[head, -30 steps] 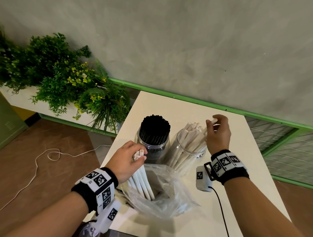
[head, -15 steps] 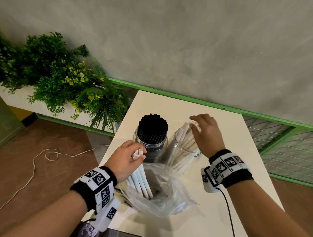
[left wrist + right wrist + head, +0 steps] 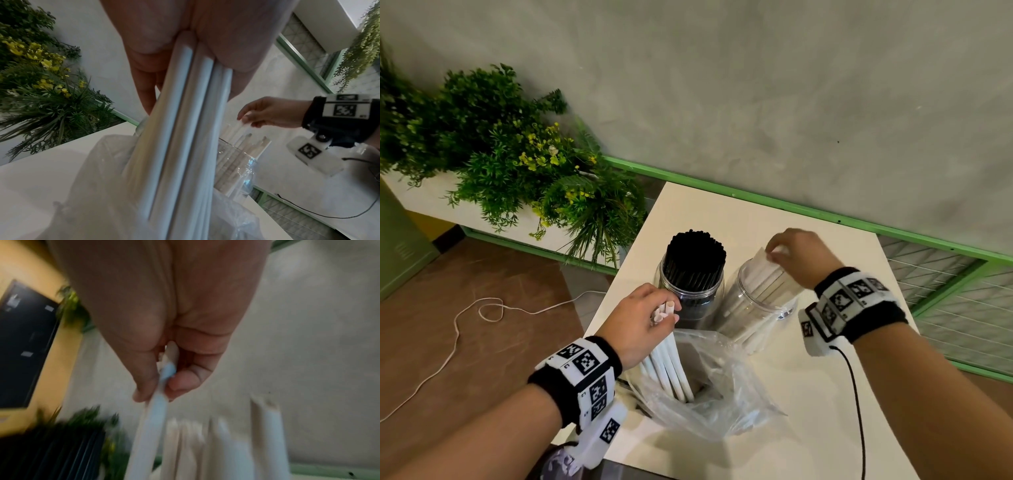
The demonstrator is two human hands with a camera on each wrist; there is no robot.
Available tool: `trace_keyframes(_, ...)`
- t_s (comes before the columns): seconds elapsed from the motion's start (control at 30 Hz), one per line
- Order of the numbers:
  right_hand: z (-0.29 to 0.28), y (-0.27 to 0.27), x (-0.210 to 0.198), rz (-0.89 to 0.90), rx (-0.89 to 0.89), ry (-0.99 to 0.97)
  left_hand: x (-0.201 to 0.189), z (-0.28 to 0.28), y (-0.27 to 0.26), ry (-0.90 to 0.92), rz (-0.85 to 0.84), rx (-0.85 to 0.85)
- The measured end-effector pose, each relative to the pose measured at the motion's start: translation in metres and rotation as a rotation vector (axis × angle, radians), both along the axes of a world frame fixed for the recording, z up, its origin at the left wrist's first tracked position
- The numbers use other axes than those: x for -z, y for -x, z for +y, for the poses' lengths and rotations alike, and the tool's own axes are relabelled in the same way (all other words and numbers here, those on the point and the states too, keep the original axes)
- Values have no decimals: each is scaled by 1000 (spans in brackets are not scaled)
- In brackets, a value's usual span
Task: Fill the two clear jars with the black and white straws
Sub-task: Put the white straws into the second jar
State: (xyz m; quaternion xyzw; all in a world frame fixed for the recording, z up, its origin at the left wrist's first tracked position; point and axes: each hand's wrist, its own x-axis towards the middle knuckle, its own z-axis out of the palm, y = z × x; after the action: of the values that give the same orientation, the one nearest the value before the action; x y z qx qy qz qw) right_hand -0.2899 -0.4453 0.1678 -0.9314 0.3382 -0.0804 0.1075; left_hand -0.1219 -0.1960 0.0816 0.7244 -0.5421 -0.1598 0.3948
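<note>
Pinching one white straw (image 3: 162, 395) between thumb and fingers, right hand (image 3: 799, 255) lowers it into the right clear jar (image 3: 753, 308), which sits just right of the black-straw jar (image 3: 690, 284). Left hand (image 3: 640, 322) grips a white straw bundle (image 3: 669, 368) standing in the plastic bag (image 3: 722, 394) just in front of the jars. Risk: the right clear jar's straws lean, so a crooked insert could jam or tip them out; bundle may slip.

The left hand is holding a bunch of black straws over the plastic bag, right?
Not quite. The left hand holds white straws, not black, over the plastic bag. The head view shows it; the black straws stand in a jar.
</note>
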Motion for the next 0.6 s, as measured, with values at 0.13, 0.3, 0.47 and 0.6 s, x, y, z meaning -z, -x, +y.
trace_keyframes(0.13,-13,-3,-8,-156,119,53,0,-2,0,3,3,-1)
trace_keyframes(0.3,7,-16,45,287,-71,272,-1,-3,0,-6,-4,0)
trace_keyframes(0.47,14,6,54,48,-18,472,-1,-1,-1,2,-1,-1)
trace_keyframes(0.6,9,47,56,-309,68,396,-1,-1,-2,9,3,-1)
